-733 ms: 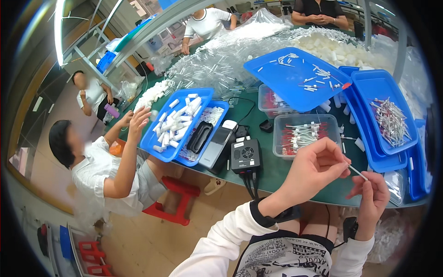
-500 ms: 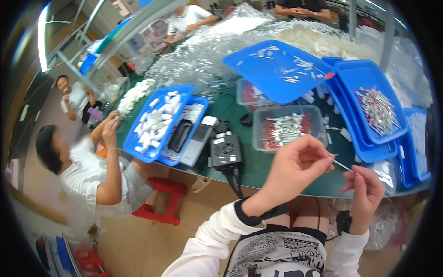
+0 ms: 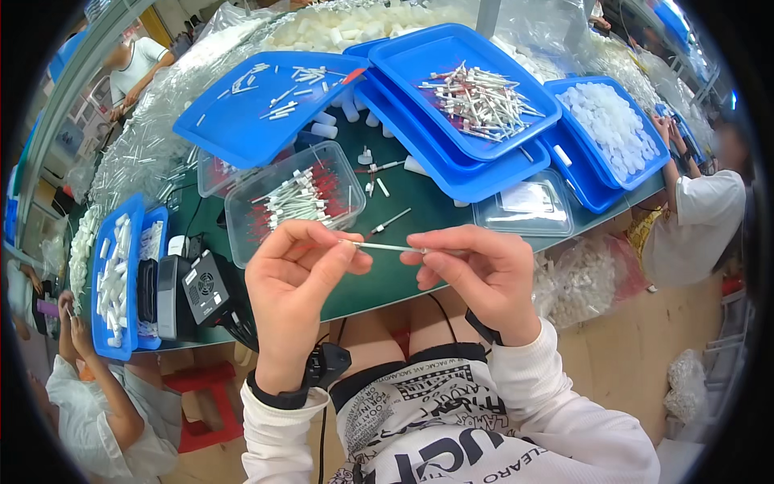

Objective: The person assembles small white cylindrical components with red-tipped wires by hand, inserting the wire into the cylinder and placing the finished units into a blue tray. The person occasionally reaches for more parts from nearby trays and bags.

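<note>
The left hand (image 3: pixel 290 281) and right hand (image 3: pixel 496 270) pinch a thin white rod (image 3: pixel 387 247) between their fingers (image 3: pixel 329 269). A slackened grip could drop it onto the desk (image 3: pixel 363 294).

Looking down on a green table (image 3: pixel 423 214), curving across the middle. Taking in tan floor (image 3: pixel 621 355) at the right, then catching a red stool (image 3: pixel 228 399) at lower left. Glimpsing a grey post (image 3: pixel 488 16) up top, a metal beam (image 3: pixel 97 58) slanting at upper left, a small bluish glow (image 3: pixel 734 99) far right.
</note>
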Tool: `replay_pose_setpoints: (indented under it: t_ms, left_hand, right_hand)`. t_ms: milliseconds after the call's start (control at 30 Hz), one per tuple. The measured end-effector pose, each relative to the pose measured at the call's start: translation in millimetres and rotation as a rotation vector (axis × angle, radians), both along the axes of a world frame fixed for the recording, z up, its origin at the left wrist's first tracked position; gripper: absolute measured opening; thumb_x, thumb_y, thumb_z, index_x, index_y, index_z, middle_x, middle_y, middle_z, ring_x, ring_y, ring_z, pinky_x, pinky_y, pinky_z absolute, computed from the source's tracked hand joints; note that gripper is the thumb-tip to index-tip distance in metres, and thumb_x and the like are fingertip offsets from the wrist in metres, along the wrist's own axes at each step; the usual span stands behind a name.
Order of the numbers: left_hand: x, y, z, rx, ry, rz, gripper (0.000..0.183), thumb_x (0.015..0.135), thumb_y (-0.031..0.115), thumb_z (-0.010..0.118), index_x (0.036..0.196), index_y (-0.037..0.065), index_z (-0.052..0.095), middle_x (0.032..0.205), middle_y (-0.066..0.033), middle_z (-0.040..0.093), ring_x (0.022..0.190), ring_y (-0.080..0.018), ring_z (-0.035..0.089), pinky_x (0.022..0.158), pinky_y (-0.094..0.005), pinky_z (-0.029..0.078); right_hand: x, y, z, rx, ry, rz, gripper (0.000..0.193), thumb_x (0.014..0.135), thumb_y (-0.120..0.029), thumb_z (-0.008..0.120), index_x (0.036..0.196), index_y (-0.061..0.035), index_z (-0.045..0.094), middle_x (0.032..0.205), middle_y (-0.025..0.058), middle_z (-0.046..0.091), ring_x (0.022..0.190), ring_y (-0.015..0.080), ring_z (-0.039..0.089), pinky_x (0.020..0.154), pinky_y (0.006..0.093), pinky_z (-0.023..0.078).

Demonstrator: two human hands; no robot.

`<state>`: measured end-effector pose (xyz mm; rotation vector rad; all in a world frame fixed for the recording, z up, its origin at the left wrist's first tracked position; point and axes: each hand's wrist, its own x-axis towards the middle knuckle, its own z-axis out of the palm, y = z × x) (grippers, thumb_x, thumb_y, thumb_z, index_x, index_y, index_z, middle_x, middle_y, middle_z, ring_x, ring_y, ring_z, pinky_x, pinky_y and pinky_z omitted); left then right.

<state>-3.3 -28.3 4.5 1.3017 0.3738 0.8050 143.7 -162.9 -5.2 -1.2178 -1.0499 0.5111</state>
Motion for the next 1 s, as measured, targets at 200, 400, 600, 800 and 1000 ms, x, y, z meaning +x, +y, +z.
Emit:
replay_pose_setpoints:
  t_ms: [200,400,600,800,1000]
  left_hand:
    - [-1.9,-0.7,-2.9,-0.004,0.002,0.022,0.009,0.086,-0.003,0.061,0.093,-0.002,0.056,0.094,-0.0158,0.066,0.080,-0.0193,0.067,0.074,-0.0310,0.055]
    - [-1.5,-1.4,-7.5,-0.004,0.012,0.010,0.010,0.086,-0.003,0.063,0.094,-0.003,0.057,0.094,-0.0156,0.067,0.081,-0.0193,0.067,0.075,-0.0311,0.056]
    - [-1.6,-4.7,-11.7,0.040,0.043,-0.019,0.012,0.085,-0.006,0.063,0.096,-0.004,0.058,0.096,-0.0152,0.067,0.084,-0.0192,0.067,0.077,-0.0306,0.055]
    - [-3.4,-11.4,-7.3,0.148,0.116,-0.160,0.029,0.080,-0.010,0.065,0.108,-0.008,0.060,0.098,-0.0129,0.067,0.091,-0.0202,0.067,0.080,-0.0292,0.054]
    - [-5.3,-12.6,-8.7,0.434,0.048,-0.041,0.017,0.078,-0.011,0.067,0.094,-0.007,0.064,0.097,-0.0136,0.068,0.089,-0.0186,0.067,0.080,-0.0284,0.053]
  right_hand:
    - [-1.0,2.2,-3.8,-0.011,-0.030,-0.028,0.020,0.087,0.000,0.062,0.106,-0.0011,0.069,0.090,0.0086,0.072,0.075,0.0125,0.068,0.062,0.0234,0.055]
    - [-0.8,1.1,-11.3,-0.022,-0.092,-0.044,0.021,0.086,0.000,0.062,0.106,-0.0030,0.069,0.087,0.0071,0.072,0.070,0.0116,0.067,0.060,0.0227,0.054]
    - [0.3,0.3,-14.4,-0.079,-0.114,0.004,0.021,0.085,-0.001,0.064,0.105,-0.0042,0.068,0.086,0.0081,0.071,0.070,0.0143,0.067,0.060,0.0248,0.053]
    - [0.4,11.1,-16.1,0.052,-0.528,-0.212,0.012,0.079,-0.003,0.069,0.090,-0.0041,0.064,0.083,0.0088,0.066,0.070,0.0246,0.064,0.059,0.0310,0.050]
    - [-1.9,11.9,-4.7,0.199,-0.658,-0.262,0.011,0.075,-0.003,0.071,0.084,-0.0050,0.065,0.074,0.0050,0.064,0.062,0.0220,0.058,0.054,0.0302,0.046]
